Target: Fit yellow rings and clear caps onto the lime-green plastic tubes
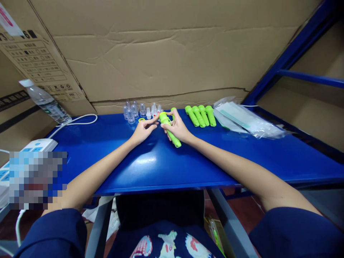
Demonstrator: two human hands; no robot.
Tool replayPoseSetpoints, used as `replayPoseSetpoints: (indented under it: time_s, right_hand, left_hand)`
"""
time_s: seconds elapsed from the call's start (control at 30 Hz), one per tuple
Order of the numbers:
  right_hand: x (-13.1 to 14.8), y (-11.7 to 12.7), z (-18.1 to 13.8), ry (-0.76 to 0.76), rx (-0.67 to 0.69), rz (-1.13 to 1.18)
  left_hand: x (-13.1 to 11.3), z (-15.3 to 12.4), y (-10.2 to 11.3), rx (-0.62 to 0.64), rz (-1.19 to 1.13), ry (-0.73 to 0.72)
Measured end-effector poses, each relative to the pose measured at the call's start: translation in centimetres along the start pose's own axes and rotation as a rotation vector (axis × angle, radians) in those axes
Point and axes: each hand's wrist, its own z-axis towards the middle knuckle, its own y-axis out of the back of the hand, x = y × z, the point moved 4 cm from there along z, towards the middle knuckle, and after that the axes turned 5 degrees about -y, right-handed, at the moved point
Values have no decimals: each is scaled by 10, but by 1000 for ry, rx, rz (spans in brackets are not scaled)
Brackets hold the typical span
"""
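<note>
My right hand (178, 127) is closed around a lime-green flashlight (174, 139), its yellow-rimmed head pointing up and away and its tail toward me. My left hand (143, 130) has its index finger stretched out to the rim of the flashlight's head, with thumb and finger apart and nothing seen between them. Just behind that hand lies a yellow ring (141, 120). Several clear plastic domes (130, 116) and small white-based clear pieces (148, 113) stand farther back. Another green flashlight (173, 111) is partly hidden behind my right hand.
Several green flashlights (199, 116) lie in a row at the right, beside clear plastic bags (249, 122). A water bottle (47, 102), a white cable (77, 120) and a power strip (40, 145) are at the left. Cardboard (161, 53) walls the back of the blue table (172, 175).
</note>
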Motion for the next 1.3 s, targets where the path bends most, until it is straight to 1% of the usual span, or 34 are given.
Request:
replayPoseSetpoints:
  time_s: [0.2,0.27,0.43,0.57,0.67,0.77,0.93,1.07,1.2,1.3]
  right_hand:
    - [4,-1,-2,8,-7,13]
    - [2,-2,-2,9,0,4]
    - [-5,1,2,4,7,17]
    - [-6,4,5,24,17,73]
    - [-4,4,5,28,14,87]
    - [-3,3,3,31,3,63]
    - [-10,3,3,22,-16,-8]
    - [-12,2,2,10,-13,-27]
    - [-9,0,0,34,-1,-38]
    - [-9,1,-1,36,-17,-71]
  left_hand:
    - [-4,-2,1,-47,26,-16]
    - [-5,-3,2,-63,69,-26]
    - [-10,-7,-3,-30,191,-120]
    - [-14,-9,-9,-11,176,-165]
    - [-18,-12,-10,-29,141,-179]
    - [-19,-13,-8,-62,139,-177]
    - [-15,-11,-8,-25,257,-146]
    - [-15,-10,-7,-40,338,-132]
    - [-16,-10,-6,-42,379,-129]
    - [-18,-9,-6,-49,378,-130]
